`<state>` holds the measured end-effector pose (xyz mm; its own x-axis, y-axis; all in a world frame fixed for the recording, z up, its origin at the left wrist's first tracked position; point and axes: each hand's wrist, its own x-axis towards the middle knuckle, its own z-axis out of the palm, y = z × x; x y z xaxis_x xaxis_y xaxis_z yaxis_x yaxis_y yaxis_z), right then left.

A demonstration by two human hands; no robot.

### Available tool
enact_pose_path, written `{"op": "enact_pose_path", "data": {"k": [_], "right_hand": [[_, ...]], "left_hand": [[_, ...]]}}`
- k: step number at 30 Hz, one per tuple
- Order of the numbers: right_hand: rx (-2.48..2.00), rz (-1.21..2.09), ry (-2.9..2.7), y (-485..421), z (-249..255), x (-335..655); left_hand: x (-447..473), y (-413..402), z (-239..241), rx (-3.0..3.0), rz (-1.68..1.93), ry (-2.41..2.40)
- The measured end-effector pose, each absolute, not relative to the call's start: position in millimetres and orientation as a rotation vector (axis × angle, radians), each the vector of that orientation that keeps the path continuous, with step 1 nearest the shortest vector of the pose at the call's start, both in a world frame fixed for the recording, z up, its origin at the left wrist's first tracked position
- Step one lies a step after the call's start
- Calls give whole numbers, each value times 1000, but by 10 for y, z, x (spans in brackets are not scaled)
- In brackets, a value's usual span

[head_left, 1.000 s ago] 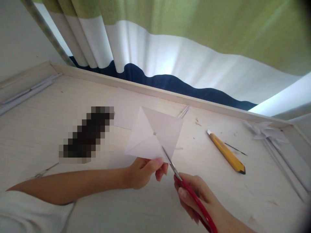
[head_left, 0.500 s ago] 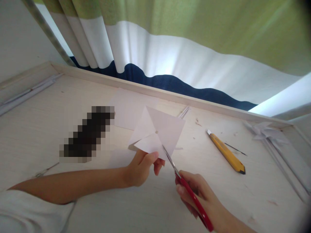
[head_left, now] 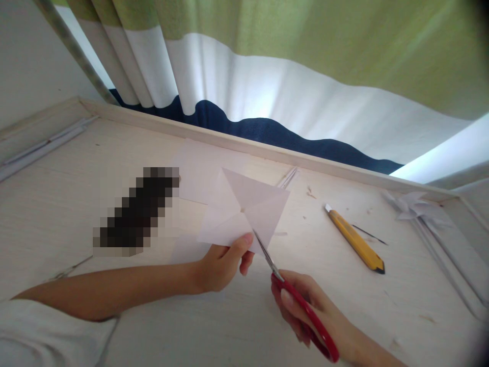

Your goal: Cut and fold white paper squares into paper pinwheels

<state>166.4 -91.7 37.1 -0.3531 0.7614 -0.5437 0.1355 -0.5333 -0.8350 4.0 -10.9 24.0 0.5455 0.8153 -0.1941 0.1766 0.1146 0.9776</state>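
Left hand [head_left: 221,265]: narrowed on the square sheet [head_left: 263,201], thumb above near the scissor tips, other fingers partly hidden at or below the lower edge, a grip apparently meant to steady the paper close to the cut. Right hand [head_left: 317,295]: wrapped round the scissors [head_left: 292,290], red handles in the fist, blades narrow or nearly so, pointing up and leftward along the slit toward the sheet's small central hole, presumably angled to follow that line. Just beyond the left fingertips: said sheet, slit from its corners toward the middle. Behind it, away from both hands: a flat blank sheet [head_left: 198,163] and slim rolled paper [head_left: 288,177], perhaps set back to leave working room. Right of the right hand: a yellow cutter [head_left: 355,239], a thin dark rod [head_left: 370,234], both lying within likely reach; farther right, a white paper pinwheel [head_left: 418,209] on its stick. Left of the left hand: a dark pixelated item [head_left: 133,214], unidentifiable. Changes against half a second earlier: the near-left flap, then raised and separated from its neighbour, now lies level with it; left thumb closer to the blades; cutter unmoved
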Motion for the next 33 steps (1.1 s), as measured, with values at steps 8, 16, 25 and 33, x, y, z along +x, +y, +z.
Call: {"op": "enact_pose_path", "data": {"k": [8, 16, 25, 33], "right_hand": [[-1368, 1985, -1185, -922, 304, 1663], [-1384, 1968, -1252, -900, 353, 1670], [-1375, 1920, -1260, -933, 300, 1672], [-1395, 1934, -1197, -962, 281, 1676]], "left_hand": [[55, -122, 90, 1291, 630, 815], [53, -147, 138, 1291, 589, 823], [43, -132, 147, 1308, 542, 778], [35, -131, 170, 1317, 520, 793]]}}
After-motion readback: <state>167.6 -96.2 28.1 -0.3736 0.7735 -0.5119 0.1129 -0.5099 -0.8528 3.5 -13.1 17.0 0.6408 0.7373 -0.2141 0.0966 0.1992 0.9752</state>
